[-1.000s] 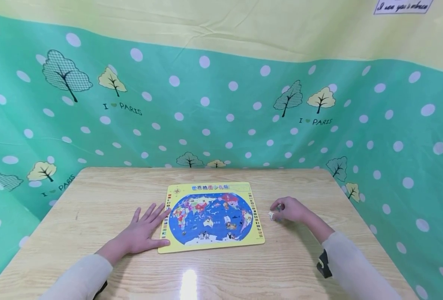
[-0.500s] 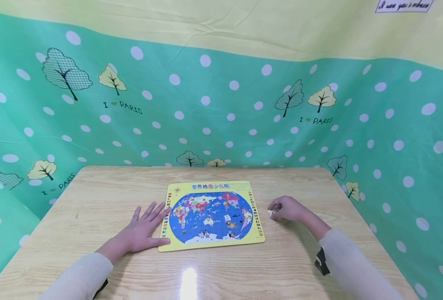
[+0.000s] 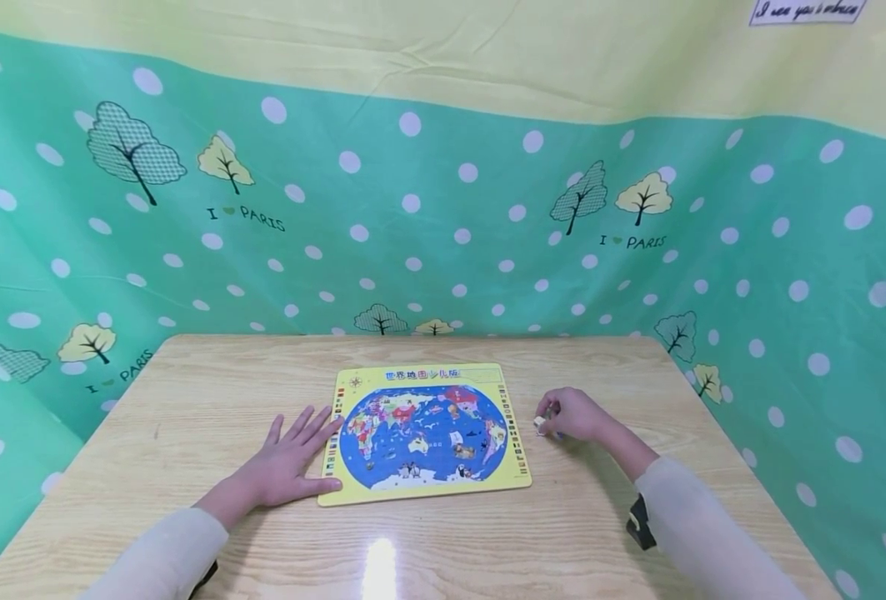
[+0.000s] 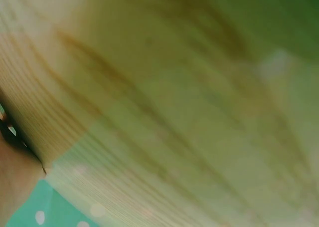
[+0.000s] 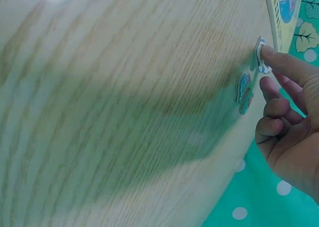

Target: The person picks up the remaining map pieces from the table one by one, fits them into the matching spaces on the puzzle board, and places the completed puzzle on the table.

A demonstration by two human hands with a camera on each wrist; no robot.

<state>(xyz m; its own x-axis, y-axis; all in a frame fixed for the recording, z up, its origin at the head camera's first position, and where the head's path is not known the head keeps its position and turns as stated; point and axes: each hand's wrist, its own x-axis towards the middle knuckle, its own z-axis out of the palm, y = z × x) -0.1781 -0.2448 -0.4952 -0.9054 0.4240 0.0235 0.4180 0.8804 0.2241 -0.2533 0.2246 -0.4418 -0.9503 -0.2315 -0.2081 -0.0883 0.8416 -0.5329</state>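
Note:
A yellow-bordered world map puzzle board [image 3: 427, 494] lies on the table, its blue map facing up. My left hand [image 3: 281, 468] rests with spread fingers on the board's left edge. To the right of the board, my right hand [image 3: 576, 413] pinches a small flat puzzle piece [image 5: 261, 56] between thumb and finger; the piece is pale with blue markings. Below that hand, in the right wrist view, a blue and pink puzzle piece [image 5: 242, 86] lies on the table with a greenish puzzle piece [image 5: 245, 102] beside it. The left wrist view catches only a blurred bit of the left hand [image 4: 17, 179].
The wooden table [image 3: 247, 375] carries the board near its middle. Behind it and along both sides hangs a green polka-dot cloth [image 3: 443, 250] with trees printed on it. A bright light reflection shows near the front of the table.
My right hand has shifted slightly left toward the board, and the pinched puzzle piece has turned a little in its fingers. My left hand has stayed in place on the board.

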